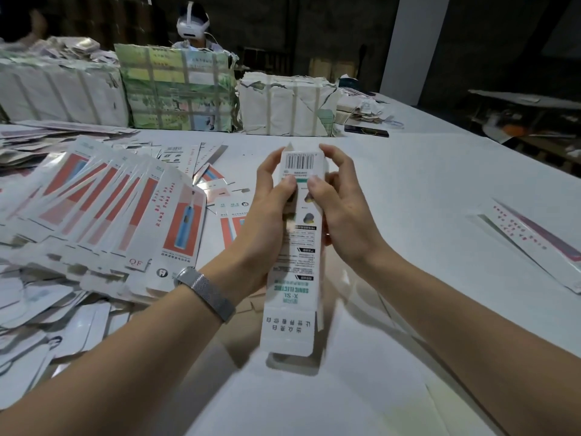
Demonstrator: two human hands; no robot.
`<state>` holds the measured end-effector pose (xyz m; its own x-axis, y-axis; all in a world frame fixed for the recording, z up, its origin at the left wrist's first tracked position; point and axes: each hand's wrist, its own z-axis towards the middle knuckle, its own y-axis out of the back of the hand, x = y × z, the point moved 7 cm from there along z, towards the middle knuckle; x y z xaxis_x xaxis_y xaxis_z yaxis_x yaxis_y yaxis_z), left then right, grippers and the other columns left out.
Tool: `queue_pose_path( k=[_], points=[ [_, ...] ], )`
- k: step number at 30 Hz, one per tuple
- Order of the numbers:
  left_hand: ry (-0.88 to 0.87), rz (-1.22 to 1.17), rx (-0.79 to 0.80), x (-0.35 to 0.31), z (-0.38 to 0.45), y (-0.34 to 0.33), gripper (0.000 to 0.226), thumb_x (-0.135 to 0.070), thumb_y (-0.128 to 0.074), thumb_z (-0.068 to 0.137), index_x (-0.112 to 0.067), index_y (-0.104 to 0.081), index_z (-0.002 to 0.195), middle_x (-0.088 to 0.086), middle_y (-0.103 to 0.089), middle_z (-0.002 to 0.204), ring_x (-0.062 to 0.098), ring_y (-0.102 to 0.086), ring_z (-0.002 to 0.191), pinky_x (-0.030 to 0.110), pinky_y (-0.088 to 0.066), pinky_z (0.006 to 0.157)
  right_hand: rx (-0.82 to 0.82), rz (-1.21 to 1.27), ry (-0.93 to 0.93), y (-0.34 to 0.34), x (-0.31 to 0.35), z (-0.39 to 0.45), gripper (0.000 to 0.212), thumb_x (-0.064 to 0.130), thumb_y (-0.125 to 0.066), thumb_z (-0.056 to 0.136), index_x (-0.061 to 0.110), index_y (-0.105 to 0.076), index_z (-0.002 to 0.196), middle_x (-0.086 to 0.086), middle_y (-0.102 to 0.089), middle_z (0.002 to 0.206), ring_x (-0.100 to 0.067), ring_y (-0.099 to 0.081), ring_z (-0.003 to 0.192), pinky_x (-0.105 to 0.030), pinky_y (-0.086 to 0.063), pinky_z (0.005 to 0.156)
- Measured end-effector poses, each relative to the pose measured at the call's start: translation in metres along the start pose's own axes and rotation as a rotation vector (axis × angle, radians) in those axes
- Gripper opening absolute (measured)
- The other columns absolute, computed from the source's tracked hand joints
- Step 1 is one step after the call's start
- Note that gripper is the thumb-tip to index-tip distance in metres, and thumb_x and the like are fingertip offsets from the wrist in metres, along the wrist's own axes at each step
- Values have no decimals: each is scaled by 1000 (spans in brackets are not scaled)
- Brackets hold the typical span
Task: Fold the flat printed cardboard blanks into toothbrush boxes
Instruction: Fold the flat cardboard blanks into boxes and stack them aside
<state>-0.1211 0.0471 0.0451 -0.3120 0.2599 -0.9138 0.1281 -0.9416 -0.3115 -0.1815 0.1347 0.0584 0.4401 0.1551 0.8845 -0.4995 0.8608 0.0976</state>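
- Dim room, big white worktop [424,171] taking up most of the view; white pillar [415,42] at the back right.
- Both hands hold one long toothbrush box [297,262] in the air above the worktop, mid-frame, barcode end away from the wearer, open flap end toward them.
- Left hand [267,215] grips the box's left side near the far end, thumb pressed on the printed face, fingers curled round behind.
- Right hand [339,212] grips the right side, thumb on the face just beside the left thumb, index finger bent over the top corner.
- Mesh watch band [206,292] on the left wrist.
- Fanned pile of flat blanks [125,209] on the worktop to the left, red and blue print up; more scattered ones beyond and under it.
- One folded box [534,240] lies on the worktop far right, well apart from the hands.
- Taped paper-wrapped bundles [176,89] stacked along the far edge.
- Second person wearing a white headset [192,25] sits behind the bundles.
- Dark phone-like slab [366,131] beside the right bundle.
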Motion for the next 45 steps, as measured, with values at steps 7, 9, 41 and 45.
queue_pose_path(
  k=[7,9,41,45],
  points=[
    [-40,50,16,3,5,2,21,-16,-40,105,-34,-39,116,8,-71,86,20,-67,70,31,-55,56,42,172,-20,-2,-1,-5,27,21,-43,90,24,-46,117,-12,-62,103,-11,-67,72,-25,-55,63],
    [-71,111,23,3,3,1,19,-18,-39,106,-35,-38,116,4,-73,83,17,-68,67,28,-54,54,29,203,-33,-1,-2,-5,23,19,-43,87,22,-47,109,-8,-63,98,-10,-65,70,-24,-54,62],
    [-1,193,88,22,-2,-2,46,-36,-51,95,-57,-38,134,5,-73,82,30,-72,79,63,-57,78,-47,211,-240,22,-5,7,25,-1,-51,90,9,-72,83,-5,-69,72,-20,-64,65,-29,-55,59],
    [-13,217,96,22,-2,-2,48,-36,-51,94,-55,-39,136,6,-74,87,30,-73,81,61,-58,77,-97,174,-217,26,-4,9,25,-1,-54,90,8,-74,78,-5,-71,73,-18,-66,67,-29,-56,63]
  ],
)
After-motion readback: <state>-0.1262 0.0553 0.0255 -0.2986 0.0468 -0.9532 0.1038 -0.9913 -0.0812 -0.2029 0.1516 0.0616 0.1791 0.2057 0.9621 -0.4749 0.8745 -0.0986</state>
